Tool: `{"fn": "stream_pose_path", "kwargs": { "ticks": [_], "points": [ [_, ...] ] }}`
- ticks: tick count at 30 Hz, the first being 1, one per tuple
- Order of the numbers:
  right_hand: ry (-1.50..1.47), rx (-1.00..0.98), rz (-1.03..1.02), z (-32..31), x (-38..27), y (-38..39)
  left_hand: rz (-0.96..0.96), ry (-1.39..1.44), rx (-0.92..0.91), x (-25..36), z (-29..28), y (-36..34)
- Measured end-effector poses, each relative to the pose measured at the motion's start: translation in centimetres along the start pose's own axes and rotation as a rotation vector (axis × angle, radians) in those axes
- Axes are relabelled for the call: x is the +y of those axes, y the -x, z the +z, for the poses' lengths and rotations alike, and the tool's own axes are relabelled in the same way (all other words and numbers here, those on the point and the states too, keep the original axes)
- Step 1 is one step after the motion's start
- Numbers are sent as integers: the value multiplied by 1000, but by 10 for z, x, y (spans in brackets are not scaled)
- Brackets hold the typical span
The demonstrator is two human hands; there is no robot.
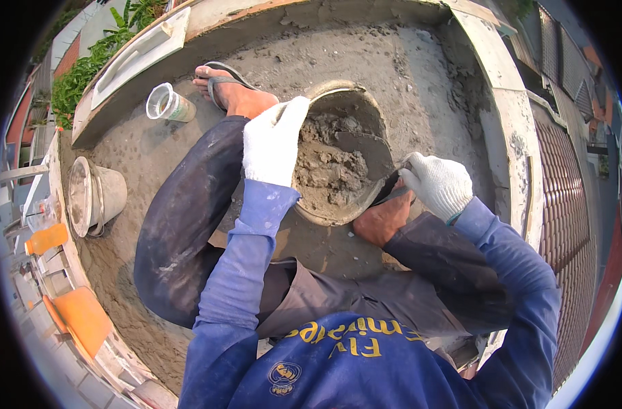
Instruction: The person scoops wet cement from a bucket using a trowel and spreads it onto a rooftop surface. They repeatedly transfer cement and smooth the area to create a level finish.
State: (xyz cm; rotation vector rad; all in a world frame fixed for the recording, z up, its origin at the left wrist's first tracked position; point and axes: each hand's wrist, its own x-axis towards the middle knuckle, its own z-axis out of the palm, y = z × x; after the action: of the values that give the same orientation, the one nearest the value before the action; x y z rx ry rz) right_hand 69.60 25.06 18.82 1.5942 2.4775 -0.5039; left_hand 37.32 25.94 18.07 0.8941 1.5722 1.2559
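A bucket (341,93) of wet grey mortar (335,174) stands tilted between my feet, its mouth toward me. My left hand (273,144), in a white knit glove, is closed on the bucket's left rim. Across the right rim, my gloved right hand (439,185) is closed around the handle end of a trowel. The trowel's grey blade (369,153) lies inside the bucket against the mortar. My right fingers hide most of the handle.
Mortar-covered floor (338,58) surrounds me, bounded by low walls (512,129). A clear plastic cup (174,105) stands beyond my left foot. Another bucket (106,194) sits at the left. A white board (140,58) rests on the far-left wall; orange objects (82,320) lie along the left edge.
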Motion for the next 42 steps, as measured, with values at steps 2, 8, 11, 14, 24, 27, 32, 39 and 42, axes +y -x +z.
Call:
{"fn": "stream_pose_path", "kwargs": {
  "ticks": [2, 8, 11, 14, 24, 27, 32, 39, 42],
  "points": [
    [-70, 0, -22, 32, -16, 4, -3, 29, 33, -3, 2, 1],
    [-267, 80, -100, 62, -61, 2, 63, 44, 85, 8, 12, 16],
    [-306, 48, -98, 54, -54, 4, 27, 37, 60, 1, 16, 19],
    [-321, 2, -3, 44, -54, 18, 206, -103, 84, 3, 18, 24],
    [-434, 74, 49, 58, -27, 38, 118, -94, 51, -9, 8, 7],
    [-376, 71, 61, 62, -2, 28, 89, 39, 5, -13, 8, 5],
    [-430, 43, 168, 19, 17, 34, 70, 66, -50, -6, 2, 4],
    [-531, 40, 359, -14, 69, 24, 378, -458, -60, -14, -18, -7],
    [-578, 97, 472, -20, 96, 0, 413, -470, -32, -15, -16, -6]
  ]
}}
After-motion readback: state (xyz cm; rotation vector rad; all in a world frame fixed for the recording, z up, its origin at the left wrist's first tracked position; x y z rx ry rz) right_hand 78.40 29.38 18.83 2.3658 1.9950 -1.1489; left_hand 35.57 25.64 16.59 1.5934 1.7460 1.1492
